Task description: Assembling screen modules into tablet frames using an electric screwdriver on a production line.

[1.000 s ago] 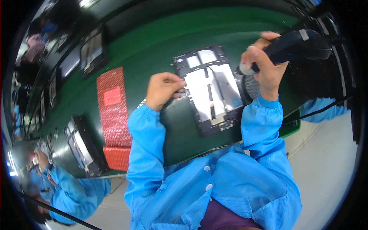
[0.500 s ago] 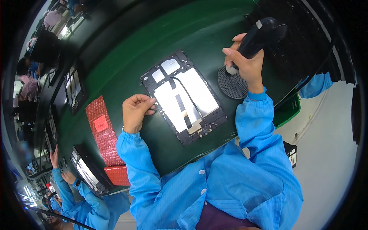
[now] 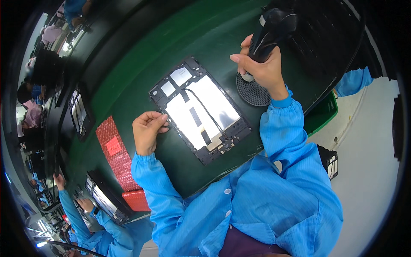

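An opened tablet body [image 3: 205, 100] lies tilted on the green work mat, its inside facing up. It has a black frame, a shiny silver middle, a thin black cable and a small circuit board at the near end. My left hand [image 3: 146, 130] is closed, thumb and fingertips pinching the tablet's left edge. Above and to the right, my right hand [image 3: 266, 70] wraps round the handle of a black handheld scanner [image 3: 269, 38]. Under that hand is a round dark grey ribbed disc [image 3: 253, 92], partly covered; I cannot tell whether the scanner touches it.
Red bubble wrap [image 3: 117, 154] lies left of the tablet. Another tablet body [image 3: 79, 109] is farther left, and a stack of them [image 3: 105, 197] stands beside a co-worker's hands [image 3: 87, 204]. A green bin [image 3: 323, 113] is off the mat's right side.
My right hand has moved left with the scanner, closer to the tablet. My left hand stays at the tablet's edge. The whole view has shifted slightly.
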Demonstrator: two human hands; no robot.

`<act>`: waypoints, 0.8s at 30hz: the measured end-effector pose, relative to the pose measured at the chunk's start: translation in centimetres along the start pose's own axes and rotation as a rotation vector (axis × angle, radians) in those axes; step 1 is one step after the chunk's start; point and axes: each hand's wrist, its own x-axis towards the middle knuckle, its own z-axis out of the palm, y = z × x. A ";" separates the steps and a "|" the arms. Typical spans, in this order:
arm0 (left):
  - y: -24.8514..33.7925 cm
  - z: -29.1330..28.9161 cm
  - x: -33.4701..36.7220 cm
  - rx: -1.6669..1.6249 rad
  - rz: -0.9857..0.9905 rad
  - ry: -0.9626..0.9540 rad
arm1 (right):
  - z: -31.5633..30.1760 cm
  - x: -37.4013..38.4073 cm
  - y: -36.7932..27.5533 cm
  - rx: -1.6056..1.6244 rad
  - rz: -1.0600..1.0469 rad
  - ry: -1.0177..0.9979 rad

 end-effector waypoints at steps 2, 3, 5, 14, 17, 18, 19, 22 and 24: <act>0.0 0.0 -0.1 -0.002 0.001 0.003 | 0.0 0.0 0.1 0.001 -0.006 -0.001; -0.1 -0.1 -0.2 -0.006 0.001 0.008 | 0.2 0.0 0.1 0.002 -0.012 -0.005; -0.2 -0.5 -0.5 0.011 0.003 0.039 | 1.0 0.0 -0.2 0.012 0.025 0.011; -1.8 2.5 -4.7 0.043 0.014 0.054 | 7.2 0.5 -4.6 0.267 -0.203 -0.002; -1.9 2.3 -5.0 0.076 0.046 0.069 | 13.1 0.8 -4.8 0.322 -0.128 -0.219; -1.9 2.3 -5.0 0.095 0.032 0.068 | 14.8 0.8 -4.7 0.297 -0.059 -0.252; -2.2 2.0 -5.2 0.086 0.032 0.079 | 16.4 0.6 -4.5 0.294 -0.012 -0.287; -2.5 2.2 -5.0 0.032 0.034 0.074 | 18.5 0.8 -3.3 0.248 0.001 -0.322; -2.4 2.4 -5.0 0.025 0.039 0.069 | 19.1 0.8 -2.8 0.280 0.044 -0.321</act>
